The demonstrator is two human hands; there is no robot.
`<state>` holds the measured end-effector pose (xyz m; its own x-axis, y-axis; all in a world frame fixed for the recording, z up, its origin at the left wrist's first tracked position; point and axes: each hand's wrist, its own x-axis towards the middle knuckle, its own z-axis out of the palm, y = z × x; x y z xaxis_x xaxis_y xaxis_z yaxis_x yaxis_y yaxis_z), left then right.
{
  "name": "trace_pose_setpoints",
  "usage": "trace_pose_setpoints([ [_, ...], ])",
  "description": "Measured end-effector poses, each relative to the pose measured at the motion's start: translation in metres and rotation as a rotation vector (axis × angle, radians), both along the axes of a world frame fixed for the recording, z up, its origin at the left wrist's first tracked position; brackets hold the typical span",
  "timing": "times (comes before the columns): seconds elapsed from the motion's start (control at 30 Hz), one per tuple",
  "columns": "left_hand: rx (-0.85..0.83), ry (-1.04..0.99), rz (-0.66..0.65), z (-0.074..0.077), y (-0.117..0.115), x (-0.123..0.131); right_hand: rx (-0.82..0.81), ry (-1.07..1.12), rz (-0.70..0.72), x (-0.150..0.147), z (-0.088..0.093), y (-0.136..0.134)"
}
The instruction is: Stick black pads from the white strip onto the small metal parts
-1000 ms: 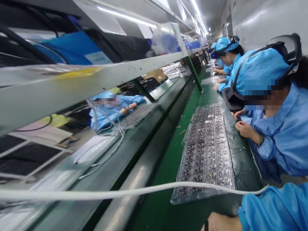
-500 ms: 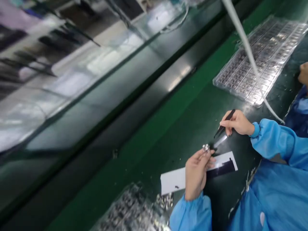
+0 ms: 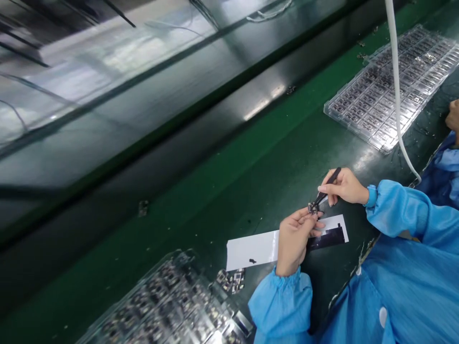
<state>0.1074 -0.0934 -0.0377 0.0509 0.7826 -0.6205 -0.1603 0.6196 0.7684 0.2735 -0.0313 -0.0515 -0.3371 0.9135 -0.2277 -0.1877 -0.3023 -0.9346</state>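
Between the fingertips of my left hand point(image 3: 296, 239) is a small circuit board point(image 3: 312, 208), held up above the bench. My right hand point(image 3: 346, 185) is closed on black tweezers point(image 3: 329, 185), whose tips point down at the board and appear to touch it. Under my left hand lies a white backing strip point(image 3: 253, 248) with black adhesive pieces point(image 3: 328, 237) at its right end and one small black piece point(image 3: 253, 261) near its left end. Beside the strip, several loose circuit boards point(image 3: 231, 280) lie in a small pile.
A clear plastic tray point(image 3: 168, 306) full of small boards stands at the lower left. Another filled tray point(image 3: 390, 91) is at the upper right, crossed by a white cable point(image 3: 395, 71). Single boards point(image 3: 143, 208) lie along the green bench point(image 3: 215, 191). Another person's hand point(image 3: 453, 115) shows at the right edge.
The tweezers in my right hand have come down and left onto the board. My left hand still holds the board. The view has shifted slightly.
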Motion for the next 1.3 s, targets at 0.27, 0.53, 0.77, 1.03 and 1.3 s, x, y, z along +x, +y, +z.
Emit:
trace_pose_setpoints([
  [0.27, 0.003, 0.033, -0.014, -0.001, -0.001, 0.001, -0.018, 0.015, 0.026, 0.0, 0.001, 0.001],
  [0.53, 0.002, 0.033, -0.018, 0.001, -0.001, 0.003, -0.013, 0.005, 0.048, 0.0, 0.0, 0.001],
  [0.77, 0.011, 0.06, 0.008, -0.002, -0.003, 0.002, 0.022, -0.013, 0.034, -0.001, 0.003, -0.004],
  [1.03, -0.009, 0.075, 0.039, 0.0, -0.008, 0.003, 0.218, -0.103, -0.133, 0.007, 0.011, -0.003],
  [1.3, 0.127, 0.338, 0.366, 0.008, 0.08, -0.067, 0.154, -0.207, -0.213, 0.004, -0.006, 0.007],
])
